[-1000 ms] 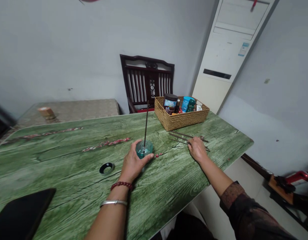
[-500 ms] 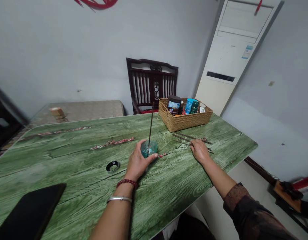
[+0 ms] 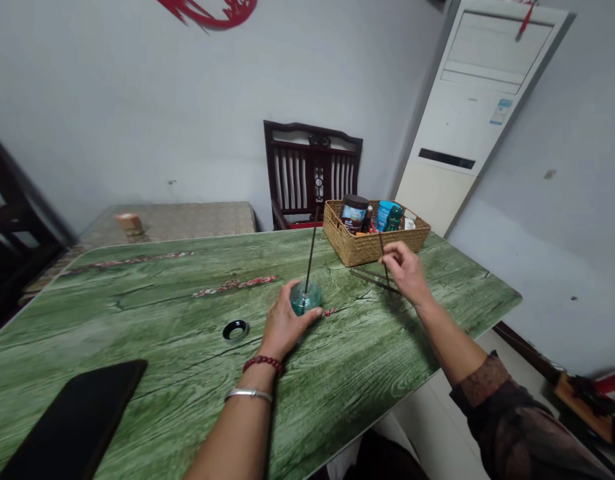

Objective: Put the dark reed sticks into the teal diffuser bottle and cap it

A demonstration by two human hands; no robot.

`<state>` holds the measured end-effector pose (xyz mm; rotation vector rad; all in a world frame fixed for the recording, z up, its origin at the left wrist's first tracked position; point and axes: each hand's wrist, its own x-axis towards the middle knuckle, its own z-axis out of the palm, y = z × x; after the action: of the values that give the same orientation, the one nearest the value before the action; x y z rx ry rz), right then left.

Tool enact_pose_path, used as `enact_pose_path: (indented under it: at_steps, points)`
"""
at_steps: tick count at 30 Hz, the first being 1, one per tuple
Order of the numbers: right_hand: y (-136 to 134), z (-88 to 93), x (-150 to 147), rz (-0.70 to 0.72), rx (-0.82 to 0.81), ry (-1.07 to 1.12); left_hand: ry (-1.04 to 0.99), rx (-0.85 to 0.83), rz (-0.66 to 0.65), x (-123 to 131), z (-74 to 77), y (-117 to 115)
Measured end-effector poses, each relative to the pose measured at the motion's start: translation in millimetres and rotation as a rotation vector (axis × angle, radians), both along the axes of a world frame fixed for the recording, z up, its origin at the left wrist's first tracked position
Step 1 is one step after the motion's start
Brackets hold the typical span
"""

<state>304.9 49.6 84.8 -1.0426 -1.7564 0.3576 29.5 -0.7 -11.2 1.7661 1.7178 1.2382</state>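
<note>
My left hand point(image 3: 283, 325) is wrapped round a small teal glass bottle point(image 3: 306, 297) standing on the green wood-grain table point(image 3: 162, 333). One dark reed stick point(image 3: 312, 250) stands upright in the bottle. My right hand point(image 3: 406, 272) is lifted above the table, right of the bottle, pinching another dark stick point(image 3: 383, 257) that points upward. A few more sticks point(image 3: 370, 279) lie on the table below that hand.
A wicker basket point(image 3: 372, 247) with jars and bottles sits at the far edge. A black ring cap point(image 3: 236, 329) lies left of the bottle. A black flat object point(image 3: 72, 427) rests at the near left. A dark wooden chair point(image 3: 312, 175) and a white air conditioner point(image 3: 467, 113) stand behind.
My right hand has risen from the sticks lying on the table, lifting one stick with it. My left hand stays on the bottle. The view has shifted slightly.
</note>
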Motion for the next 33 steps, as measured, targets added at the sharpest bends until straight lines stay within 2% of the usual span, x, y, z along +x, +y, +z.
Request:
enact_pose_path:
  at_steps: [2,4,7,12,18,21,24,28,30,33]
  points:
    - [-3.2,24.7,-22.8,0.162,0.032,0.272,-0.005,-0.009,0.007,0.7,0.8,-0.6]
    - [-7.2,41.5,-48.7,0.286,0.047,0.442,-0.012,-0.019,0.012,1.3,1.5,-1.1]
    - [-11.1,49.2,-86.2,0.408,0.018,0.532,-0.022,-0.017,0.007,1.6,2.2,-1.3]
    - [-5.2,33.7,-124.6,0.485,-0.063,0.454,-0.023,-0.009,0.005,1.5,1.1,-0.6]
    - [5.7,7.1,-142.0,0.37,-0.097,0.265,-0.008,0.018,0.007,1.0,-2.9,0.5]
    - [3.1,-2.7,-146.8,0.373,-0.145,0.167,0.002,0.01,0.003,0.4,-3.5,1.1]
    - [-3.3,-4.9,-133.5,0.334,-0.108,0.094,0.007,0.009,0.004,-0.1,-3.2,1.7]
    - [-2.2,-11.1,-72.6,0.072,0.046,-0.026,-0.006,-0.009,0.01,-0.7,-3.3,3.0]
    - [4.1,-24.7,-32.0,-0.084,0.088,-0.118,-0.011,-0.017,0.004,-0.9,-3.8,3.9]
    - [13.4,-57.5,20.0,-0.284,0.067,-0.35,-0.017,-0.03,0.006,-1.4,-4.9,5.2]
